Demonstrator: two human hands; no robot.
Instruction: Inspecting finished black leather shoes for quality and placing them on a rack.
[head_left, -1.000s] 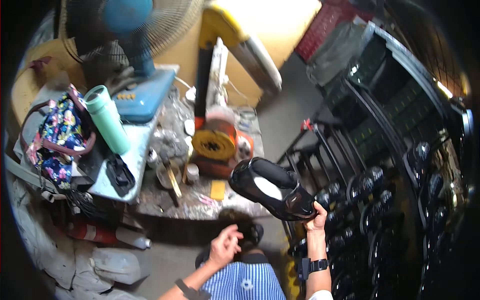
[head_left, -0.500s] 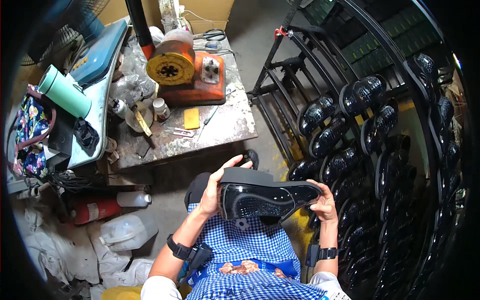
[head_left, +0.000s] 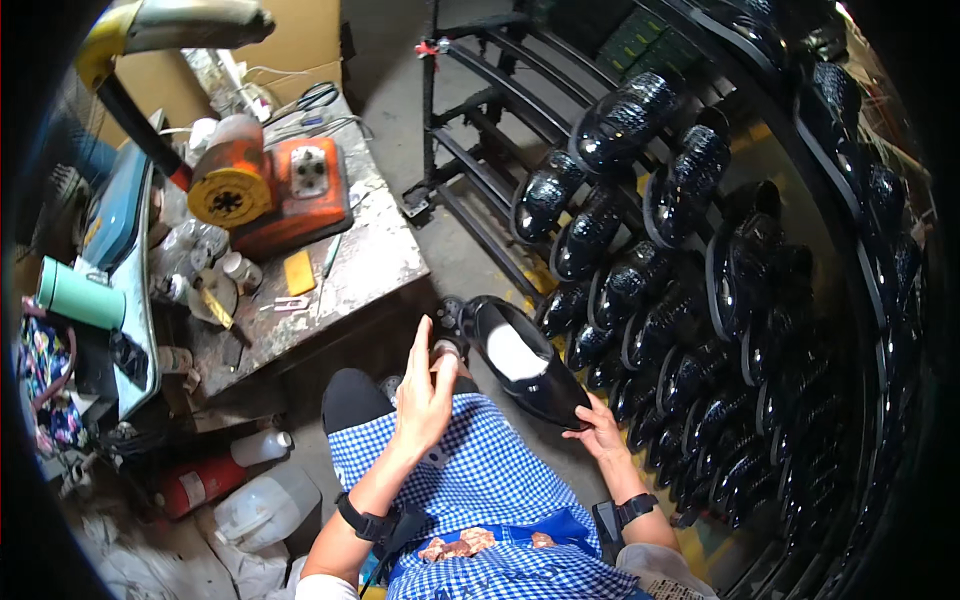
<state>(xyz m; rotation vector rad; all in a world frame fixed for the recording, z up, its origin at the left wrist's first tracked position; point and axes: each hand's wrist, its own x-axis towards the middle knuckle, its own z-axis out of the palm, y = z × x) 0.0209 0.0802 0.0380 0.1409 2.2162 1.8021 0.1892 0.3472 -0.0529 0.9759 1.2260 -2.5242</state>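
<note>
A glossy black shoe (head_left: 540, 385) with a white insole hangs tilted in front of me, its opening facing up. My right hand (head_left: 600, 428) grips it by the toe, thumb and fingers closed round the tip. To the left of the shoe, my left hand (head_left: 427, 395) is held up empty above the blue checked apron (head_left: 480, 480), its fingers stretched out and apart from the shoe. Many similar shiny black shoes (head_left: 625, 120) sit in rows on the rack close beyond the right hand.
A black metal rack (head_left: 490, 185) stands along the right side. At the left, a worn table (head_left: 375, 265) bears an orange machine (head_left: 290, 205), a yellow block (head_left: 299, 271) and small tools. A translucent jug (head_left: 268, 508) and a red bottle (head_left: 200, 488) lie on the lower left.
My left hand has let go of the shoe and moved away from it. The shoe has turned from its side to opening up, now held only in my right hand. The view has swung rightward.
</note>
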